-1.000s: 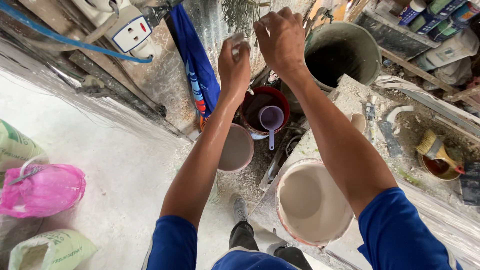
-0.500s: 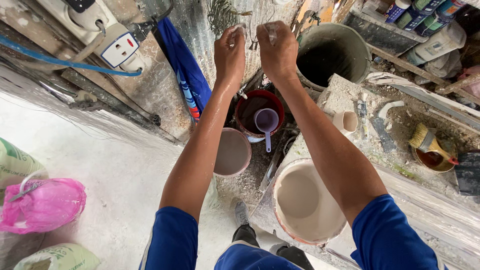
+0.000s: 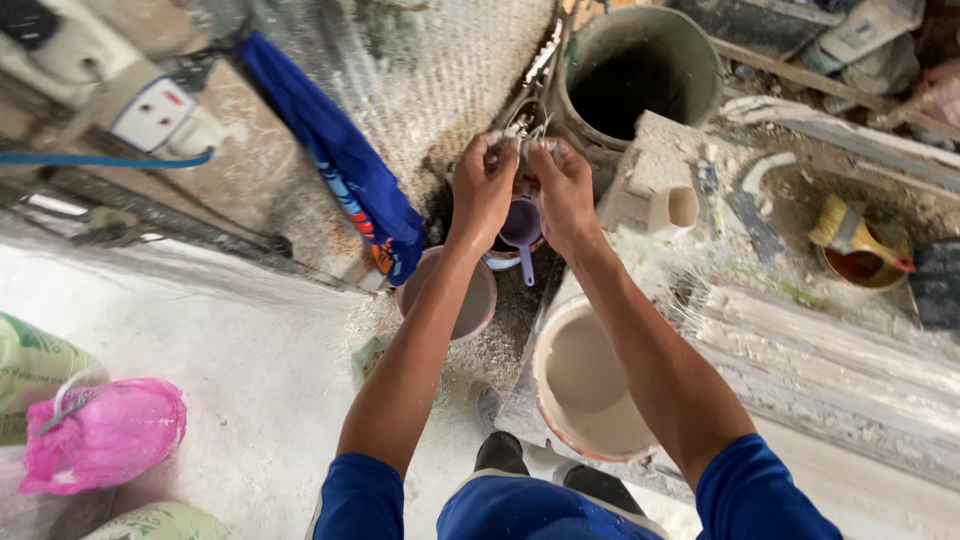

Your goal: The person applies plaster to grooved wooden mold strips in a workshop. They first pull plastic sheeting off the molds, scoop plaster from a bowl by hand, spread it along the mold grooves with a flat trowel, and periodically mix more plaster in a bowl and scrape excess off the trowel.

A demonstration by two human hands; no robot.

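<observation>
My left hand [image 3: 485,190] and my right hand [image 3: 562,195] are held close together, fingers curled, fingertips meeting at a small metal fitting [image 3: 522,128] by the wall. Whether either hand grips it is hidden. Directly below them a purple scoop [image 3: 522,228] rests in a dark red bucket [image 3: 497,262]. A pinkish bucket [image 3: 470,300] with pale mix sits under my left forearm. A white plaster-coated bucket [image 3: 590,385] stands under my right forearm.
A large grey drum [image 3: 640,70] stands behind the hands. A blue cloth [image 3: 340,170] hangs on the wall beside a white socket [image 3: 155,112]. A pink bag [image 3: 105,435] lies at the left. A small cup [image 3: 675,208] and a yellow brush [image 3: 850,235] sit on the dusty slab at the right.
Both hands have come down from higher on the wall and drawn together over the purple scoop. The view has tilted, so the buckets sit lower in the picture.
</observation>
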